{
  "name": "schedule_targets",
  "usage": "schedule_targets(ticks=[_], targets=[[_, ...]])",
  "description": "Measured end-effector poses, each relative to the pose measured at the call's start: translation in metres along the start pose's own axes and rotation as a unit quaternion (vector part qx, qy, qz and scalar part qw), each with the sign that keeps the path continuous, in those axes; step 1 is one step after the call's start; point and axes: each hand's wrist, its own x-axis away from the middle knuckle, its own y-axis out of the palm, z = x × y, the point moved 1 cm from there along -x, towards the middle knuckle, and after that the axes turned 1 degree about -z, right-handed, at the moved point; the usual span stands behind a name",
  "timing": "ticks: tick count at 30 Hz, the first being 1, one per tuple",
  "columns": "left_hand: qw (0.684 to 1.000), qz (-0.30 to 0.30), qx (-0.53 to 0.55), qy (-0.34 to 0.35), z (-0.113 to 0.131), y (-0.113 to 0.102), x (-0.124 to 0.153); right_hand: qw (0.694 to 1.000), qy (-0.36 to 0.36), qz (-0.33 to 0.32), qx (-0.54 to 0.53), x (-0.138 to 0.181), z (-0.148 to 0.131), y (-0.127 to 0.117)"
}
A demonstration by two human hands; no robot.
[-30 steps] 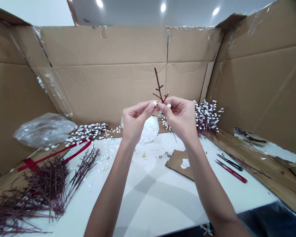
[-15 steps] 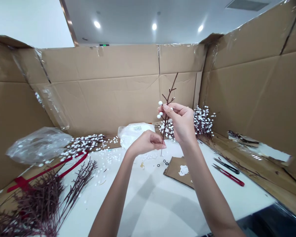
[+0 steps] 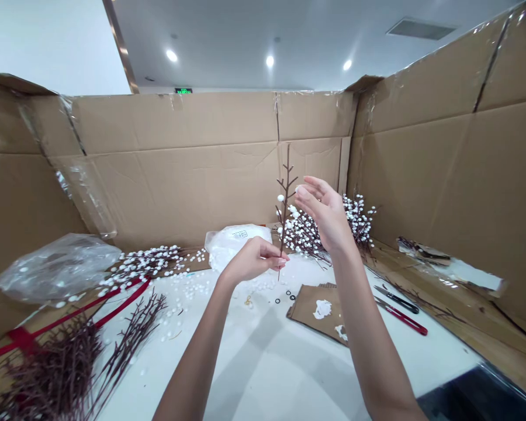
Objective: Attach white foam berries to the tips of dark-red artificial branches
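Note:
A thin brown artificial twig (image 3: pixel 286 202) with short side shoots stands upright in front of me. My left hand (image 3: pixel 260 257) pinches its lower stem between thumb and fingers. A few white berries (image 3: pixel 280 198) sit on its left shoots. Just right of the twig is my right hand (image 3: pixel 326 213), thumb and forefinger closed on a small white berry, with the other fingers partly stretched. The berry is mostly hidden by the fingertips. Below the hands lies a piece of cardboard (image 3: pixel 307 318) bearing a white paste-like blob (image 3: pixel 322 309).
Finished-looking berry branches (image 3: pixel 307 234) lie at the back. Bare brown twigs (image 3: pixel 61 356) and a red ribbon (image 3: pixel 123 304) are at left, near a clear plastic bag (image 3: pixel 61 266). Red-handled tweezers (image 3: pixel 403 317) and black snips (image 3: pixel 398 299) rest at right. Cardboard walls (image 3: pixel 179 175) surround the table.
My right hand has come off the twig's middle and is now slightly to its right. The twig has shifted left and stands straighter, still in my left hand. The view has tilted slightly.

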Motion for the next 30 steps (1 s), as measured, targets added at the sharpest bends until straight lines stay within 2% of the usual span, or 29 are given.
schedule_targets(ticks=[5, 11, 15, 20, 30], targets=[[0.999, 0.006, -0.046, 0.004, -0.004, 0.002, -0.003, 0.999, -0.015, -0.042, -0.022, 0.004, -0.005, 0.009], [0.996, 0.007, -0.086, 0.023, -0.01, 0.005, -0.007, 0.999, -0.029, 0.019, -0.037, 0.006, -0.002, 0.017], [0.994, 0.011, -0.107, 0.016, -0.012, 0.008, -0.008, 0.997, -0.035, 0.035, -0.064, 0.006, 0.0, 0.022], [0.992, 0.013, -0.124, 0.026, -0.014, 0.01, -0.009, 0.999, -0.029, 0.022, -0.036, 0.008, 0.001, 0.024], [0.992, 0.008, -0.11, 0.055, -0.024, 0.013, -0.013, 0.997, -0.069, -0.018, -0.005, 0.009, 0.003, 0.024]])
